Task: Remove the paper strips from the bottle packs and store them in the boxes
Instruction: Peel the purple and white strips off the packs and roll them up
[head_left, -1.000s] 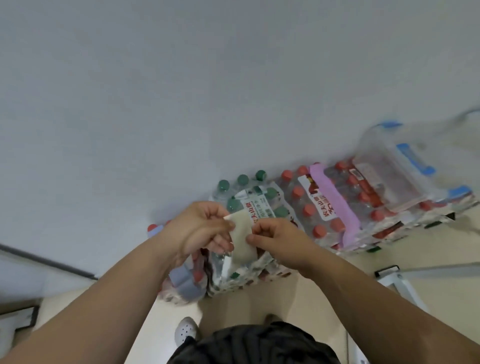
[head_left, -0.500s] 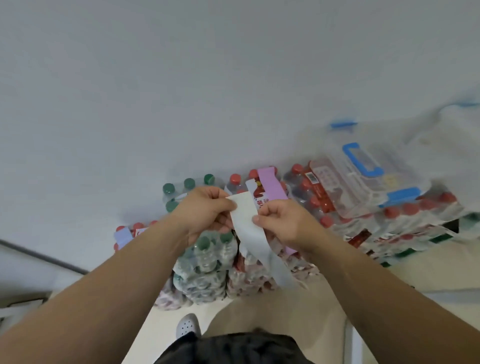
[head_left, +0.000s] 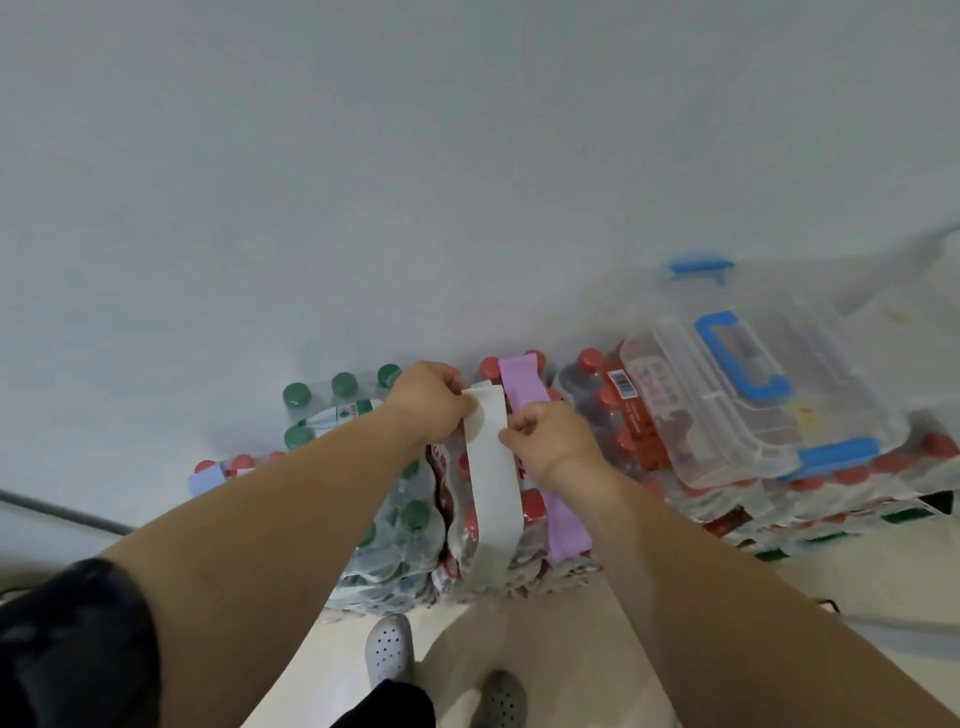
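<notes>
A pale green paper strip (head_left: 491, 483) hangs down in front of the shrink-wrapped bottle packs. My left hand (head_left: 428, 400) pinches its top left edge and my right hand (head_left: 550, 436) pinches its right edge a little lower. Behind it a purple paper strip (head_left: 524, 384) runs over a pack of red-capped bottles (head_left: 530, 525). A pack of green-capped bottles (head_left: 395, 540) stands just to the left. A clear plastic box with blue handle and latches (head_left: 753, 395) lies on the red-capped packs at the right.
A pale blue strip (head_left: 208, 480) sits on a lower pack at far left. The packs stand against a white wall (head_left: 415, 182). My grey perforated shoes (head_left: 388, 649) are on the cream floor just before the packs.
The strip has been pulled out longer and now hangs nearly straight down between my hands. The view has shifted so the packs and box sit more central.
</notes>
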